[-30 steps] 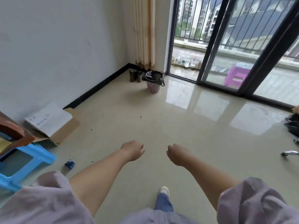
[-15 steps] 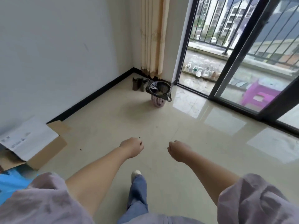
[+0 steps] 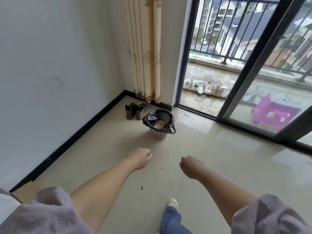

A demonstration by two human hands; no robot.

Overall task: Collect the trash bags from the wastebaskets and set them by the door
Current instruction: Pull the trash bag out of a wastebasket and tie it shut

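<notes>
- Pink wastebasket (image 3: 159,134) stands upright on the tile floor (image 3: 219,166) near the corner, just beside brown shoes (image 3: 135,111), mouth facing up.
- Black trash bag (image 3: 157,118) lines it, rim folded over, one handle drooping right.
- Left hand (image 3: 141,157) and right hand (image 3: 190,167) are held forward, apart, fingers curled, holding nothing.
</notes>
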